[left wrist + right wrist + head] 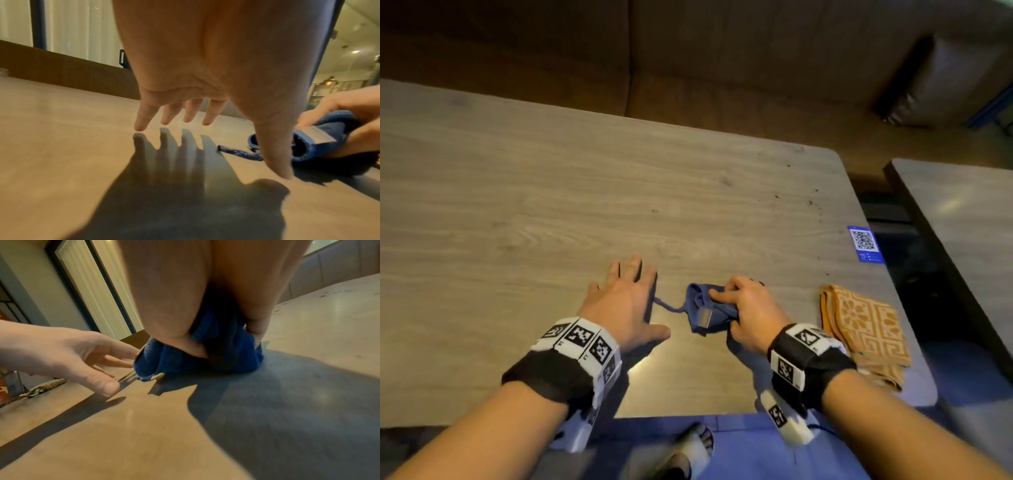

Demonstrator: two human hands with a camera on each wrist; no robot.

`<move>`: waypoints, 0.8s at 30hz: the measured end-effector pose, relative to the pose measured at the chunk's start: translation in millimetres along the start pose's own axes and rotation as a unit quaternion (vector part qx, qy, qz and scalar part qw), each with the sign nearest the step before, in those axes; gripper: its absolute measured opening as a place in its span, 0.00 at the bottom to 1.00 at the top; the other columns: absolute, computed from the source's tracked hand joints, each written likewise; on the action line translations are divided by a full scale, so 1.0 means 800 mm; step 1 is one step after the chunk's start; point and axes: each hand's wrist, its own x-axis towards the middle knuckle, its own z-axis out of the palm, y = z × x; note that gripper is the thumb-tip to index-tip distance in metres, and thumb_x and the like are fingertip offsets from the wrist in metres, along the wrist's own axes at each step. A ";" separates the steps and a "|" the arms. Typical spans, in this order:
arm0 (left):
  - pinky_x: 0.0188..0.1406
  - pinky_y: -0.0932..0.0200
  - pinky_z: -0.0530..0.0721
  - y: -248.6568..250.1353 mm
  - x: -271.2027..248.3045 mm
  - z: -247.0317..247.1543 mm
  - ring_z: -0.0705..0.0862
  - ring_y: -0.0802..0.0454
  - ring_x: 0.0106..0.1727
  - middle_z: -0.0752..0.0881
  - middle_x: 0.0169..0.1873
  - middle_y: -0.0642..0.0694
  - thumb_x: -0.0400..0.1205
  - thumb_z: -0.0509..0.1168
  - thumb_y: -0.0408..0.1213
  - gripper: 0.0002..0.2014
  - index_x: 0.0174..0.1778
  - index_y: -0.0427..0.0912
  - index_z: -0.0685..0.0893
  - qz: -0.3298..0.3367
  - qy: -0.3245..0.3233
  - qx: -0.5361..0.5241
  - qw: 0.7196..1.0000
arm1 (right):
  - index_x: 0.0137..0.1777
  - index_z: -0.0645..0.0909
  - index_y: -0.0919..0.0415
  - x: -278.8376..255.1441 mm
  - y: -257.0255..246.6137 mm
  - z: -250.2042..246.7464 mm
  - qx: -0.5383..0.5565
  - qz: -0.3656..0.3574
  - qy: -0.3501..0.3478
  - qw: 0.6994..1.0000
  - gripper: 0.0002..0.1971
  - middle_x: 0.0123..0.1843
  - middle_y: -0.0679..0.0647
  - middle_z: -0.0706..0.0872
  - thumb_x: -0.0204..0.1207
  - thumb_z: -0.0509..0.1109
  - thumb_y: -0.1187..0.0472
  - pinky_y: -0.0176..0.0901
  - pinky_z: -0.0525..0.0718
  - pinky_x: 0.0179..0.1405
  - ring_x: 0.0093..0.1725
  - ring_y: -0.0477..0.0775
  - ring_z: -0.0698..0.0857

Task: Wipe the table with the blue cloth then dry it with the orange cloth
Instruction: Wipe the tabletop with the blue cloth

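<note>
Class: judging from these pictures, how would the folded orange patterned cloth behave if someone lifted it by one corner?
The folded orange patterned cloth would probably go floppy and unfold, since its layers lie loose and flat. It looks thin, so likely light. Pushed along the wood-grain table, it would probably bunch rather than slide whole.

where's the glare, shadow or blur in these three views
Head view: glare patch on the table between the wrists, corners dim. Left wrist view: left hand casts a crisp finger shadow. Right wrist view: right hand blurred, broad shadow under the blue cloth.
</note>
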 end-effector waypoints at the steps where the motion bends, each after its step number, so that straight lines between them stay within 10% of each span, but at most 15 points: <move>1: 0.82 0.28 0.59 0.005 -0.018 0.011 0.42 0.36 0.88 0.41 0.88 0.47 0.68 0.71 0.73 0.61 0.88 0.51 0.45 0.000 -0.014 0.006 1.000 | 0.74 0.75 0.52 -0.020 -0.002 0.010 0.003 -0.002 0.000 1.000 0.28 0.60 0.53 0.73 0.73 0.68 0.70 0.42 0.74 0.55 0.62 0.58 0.74; 8: 0.81 0.22 0.50 0.024 -0.080 0.059 0.34 0.29 0.85 0.33 0.87 0.46 0.61 0.78 0.70 0.71 0.89 0.50 0.38 0.003 -0.074 0.045 0.996 | 0.71 0.78 0.54 -0.078 -0.015 0.043 0.046 0.015 0.016 0.999 0.27 0.58 0.56 0.76 0.72 0.65 0.71 0.46 0.77 0.58 0.59 0.61 0.77; 11: 0.79 0.20 0.53 0.021 -0.073 0.065 0.37 0.28 0.86 0.36 0.88 0.46 0.62 0.81 0.64 0.69 0.89 0.51 0.42 0.002 -0.077 0.069 0.995 | 0.64 0.83 0.58 -0.068 0.004 0.022 0.113 0.070 0.131 0.983 0.22 0.54 0.60 0.78 0.70 0.65 0.71 0.45 0.76 0.55 0.58 0.65 0.79; 15: 0.78 0.18 0.56 0.022 -0.062 0.065 0.40 0.27 0.86 0.38 0.88 0.47 0.58 0.82 0.66 0.70 0.89 0.52 0.44 -0.009 -0.087 0.090 0.992 | 0.39 0.84 0.55 -0.058 0.039 -0.003 0.080 0.157 0.169 0.970 0.06 0.43 0.61 0.81 0.69 0.65 0.64 0.43 0.74 0.39 0.45 0.63 0.82; 20: 0.77 0.20 0.58 0.021 -0.065 0.064 0.41 0.28 0.86 0.40 0.88 0.48 0.58 0.81 0.67 0.70 0.89 0.53 0.45 -0.011 -0.074 0.100 0.992 | 0.65 0.81 0.54 -0.105 0.023 0.052 0.043 0.144 0.056 0.987 0.21 0.54 0.57 0.74 0.71 0.66 0.67 0.46 0.75 0.46 0.56 0.65 0.78; 24: 0.78 0.20 0.57 0.021 -0.064 0.064 0.41 0.28 0.86 0.39 0.88 0.48 0.58 0.81 0.68 0.70 0.89 0.54 0.45 -0.009 -0.075 0.095 0.993 | 0.66 0.81 0.57 -0.169 0.003 0.082 0.065 0.108 0.055 0.991 0.21 0.49 0.52 0.69 0.73 0.63 0.69 0.46 0.72 0.44 0.53 0.61 0.75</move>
